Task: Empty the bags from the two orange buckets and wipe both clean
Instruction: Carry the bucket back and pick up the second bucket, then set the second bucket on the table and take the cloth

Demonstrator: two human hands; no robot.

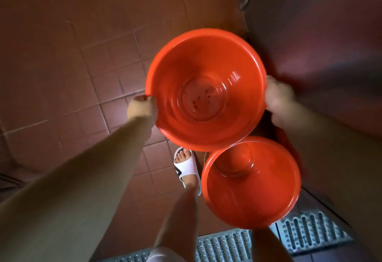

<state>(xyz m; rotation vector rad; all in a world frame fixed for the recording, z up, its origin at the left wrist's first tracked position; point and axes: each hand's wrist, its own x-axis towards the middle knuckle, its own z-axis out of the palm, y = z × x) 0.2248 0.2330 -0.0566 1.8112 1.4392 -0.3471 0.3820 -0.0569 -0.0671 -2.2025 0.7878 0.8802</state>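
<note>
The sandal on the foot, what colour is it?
The sandal is white with a black mark on its strap, seen best in the head view, on the reddish-brown tiled floor.

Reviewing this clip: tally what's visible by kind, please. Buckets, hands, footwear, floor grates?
Orange buckets: 2, the upper bucket held by the left hand and right hand, and the lower bucket
Hands: 2
White sandal: 1
Metal floor grate: 1
Total: 6
</note>
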